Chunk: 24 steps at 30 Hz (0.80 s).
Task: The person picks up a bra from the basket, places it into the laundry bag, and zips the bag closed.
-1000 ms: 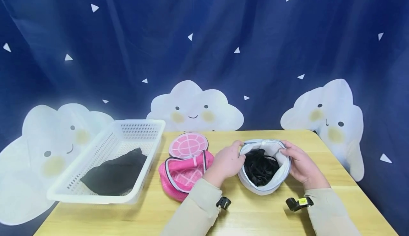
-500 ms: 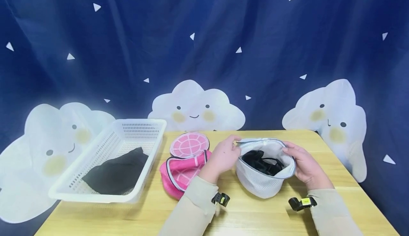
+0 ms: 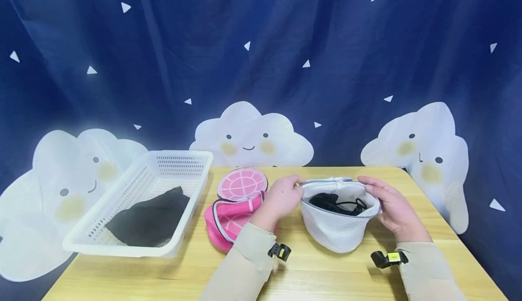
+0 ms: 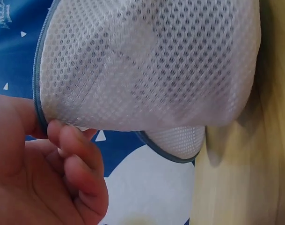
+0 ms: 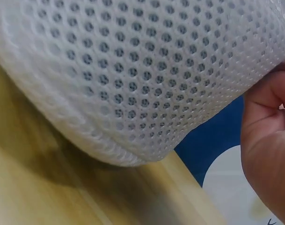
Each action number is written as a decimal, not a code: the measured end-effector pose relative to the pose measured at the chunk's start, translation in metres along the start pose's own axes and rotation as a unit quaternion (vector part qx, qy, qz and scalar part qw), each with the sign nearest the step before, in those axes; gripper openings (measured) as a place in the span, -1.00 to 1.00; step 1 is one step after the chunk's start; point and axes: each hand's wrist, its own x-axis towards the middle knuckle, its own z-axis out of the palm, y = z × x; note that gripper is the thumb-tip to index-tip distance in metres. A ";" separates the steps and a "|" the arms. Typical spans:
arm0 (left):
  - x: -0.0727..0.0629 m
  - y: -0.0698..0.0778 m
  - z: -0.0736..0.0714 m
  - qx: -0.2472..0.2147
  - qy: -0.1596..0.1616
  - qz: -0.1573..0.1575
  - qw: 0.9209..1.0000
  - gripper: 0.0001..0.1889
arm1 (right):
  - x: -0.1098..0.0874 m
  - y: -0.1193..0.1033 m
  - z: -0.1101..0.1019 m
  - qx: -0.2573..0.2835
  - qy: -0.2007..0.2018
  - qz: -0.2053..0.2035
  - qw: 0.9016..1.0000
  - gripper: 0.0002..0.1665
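A white mesh laundry bag [image 3: 334, 228] with a grey-blue zip edge stands on the table, its mouth held stretched sideways. Inside lies bunched black fabric [image 3: 326, 200] with a thin looped strap; its lower part is hidden. On the left, my left hand [image 3: 284, 196] pinches the bag's rim between thumb and fingers; the left wrist view has this hand [image 4: 62, 164] right at the zip. My right hand [image 3: 393, 203] grips the opposite rim, thumb on the edge. Behind the bag, a round mesh lid [image 4: 177, 143] with zip edging hangs down in the left wrist view.
Left of my left hand sits an unzipped pink mesh bag [image 3: 216, 228], its round pink lid [image 3: 243, 184] folded back. Farther left, a white plastic basket [image 3: 179, 172] holds a black cloth [image 3: 148, 219]. A dark blue curtain [image 3: 261, 65] with clouds hangs behind the wooden table [image 3: 326, 278].
The bag's mouth has tipped back and been drawn wider and flatter, so more of its front side shows. My hands have moved slightly apart, both still on the rim.
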 end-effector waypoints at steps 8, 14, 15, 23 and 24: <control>0.001 -0.005 0.005 0.001 -0.010 -0.001 1.000 -0.79 | 0.000 0.004 -0.001 -0.076 0.011 -0.005 0.997 -0.50; 0.000 -0.005 0.011 -0.035 -0.006 0.021 0.999 -0.88 | -0.001 0.005 -0.001 -0.089 0.021 -0.017 0.996 -0.54; 0.000 -0.004 0.012 -0.041 -0.006 0.021 0.999 -0.89 | -0.001 0.006 -0.001 -0.089 0.019 -0.018 0.996 -0.54; 0.002 -0.009 0.021 -0.118 -0.030 -0.021 0.992 -0.85 | 0.001 0.008 -0.001 -0.112 0.011 -0.020 0.993 -0.54; 0.003 -0.011 0.022 -0.124 -0.031 -0.024 0.991 -0.83 | 0.001 0.009 0.000 -0.118 0.011 -0.020 0.993 -0.54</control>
